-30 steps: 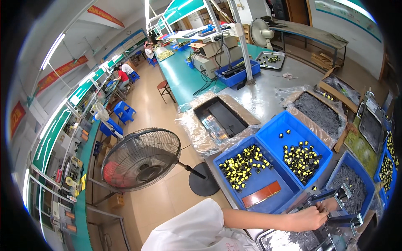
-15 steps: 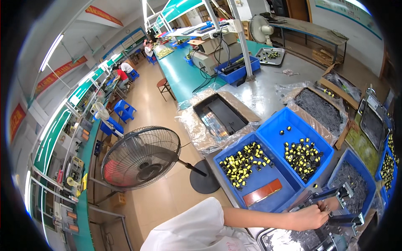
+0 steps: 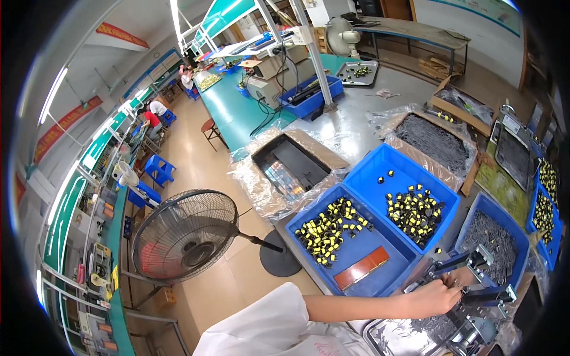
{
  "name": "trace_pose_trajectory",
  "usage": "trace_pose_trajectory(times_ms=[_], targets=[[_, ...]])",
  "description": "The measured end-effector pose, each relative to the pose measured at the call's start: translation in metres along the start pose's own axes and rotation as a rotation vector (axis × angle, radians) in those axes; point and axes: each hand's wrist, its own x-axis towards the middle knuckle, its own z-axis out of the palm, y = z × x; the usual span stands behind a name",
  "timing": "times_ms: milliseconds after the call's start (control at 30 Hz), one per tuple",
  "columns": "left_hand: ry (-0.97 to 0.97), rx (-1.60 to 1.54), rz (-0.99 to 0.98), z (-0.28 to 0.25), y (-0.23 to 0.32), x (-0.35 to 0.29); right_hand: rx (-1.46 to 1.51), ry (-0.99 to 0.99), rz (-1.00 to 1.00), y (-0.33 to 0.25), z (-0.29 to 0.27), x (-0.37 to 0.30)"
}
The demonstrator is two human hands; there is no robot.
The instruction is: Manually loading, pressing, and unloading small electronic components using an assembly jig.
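My left hand (image 3: 438,298) reaches in from a white sleeve, its fingers curled closed at a metal clamp-like fixture (image 3: 469,296) with dark bars. Whatever its fingertips hold is hidden. Just beyond them, between the bars, shows a patch of skin that seems to be my right hand (image 3: 459,277); its fingers are mostly hidden. Below the fixture lies a metal tray (image 3: 373,339) with thin dark strips in it. Left of the hands, a blue bin (image 3: 389,237) holds small black-and-yellow parts (image 3: 331,228) and a reddish-brown flat block (image 3: 361,268).
Another blue bin (image 3: 368,172) of black-and-yellow parts adjoins it. A blue bin (image 3: 522,228) of dark strips stands to the right. Beyond are a plastic-lined box (image 3: 309,169) and a carton of dark pieces (image 3: 430,142). A floor fan (image 3: 190,237) stands left of the bench.
The whole view has shifted, so the bench and bins appear farther left and slightly higher. My left hand stays closed at the fixture.
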Motion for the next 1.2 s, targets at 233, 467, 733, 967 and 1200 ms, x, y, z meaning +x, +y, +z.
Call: trace_pose_trajectory(times_ms=[233, 467, 733, 967, 1200], targets=[[0.001, -0.046, 0.005, -0.007, -0.001, 0.000, 0.015, 0.305, 0.574, 0.038, 0.000, -0.009], [0.010, -0.022, 0.005, 0.000, -0.001, 0.000, 0.180, 0.100, 0.210, -0.027, -0.009, 0.003], [0.006, -0.019, 0.024, -0.009, -0.001, 0.001, 0.162, 0.228, 0.516, 0.048, 0.025, -0.026], [-0.052, -0.057, 0.011, -0.008, -0.002, 0.002, 0.628, 0.056, 0.539, 0.017, 0.014, -0.027], [-0.042, -0.044, -0.012, -0.004, -0.002, -0.001, 0.544, 0.250, 0.688, 0.058, 0.002, -0.013]])
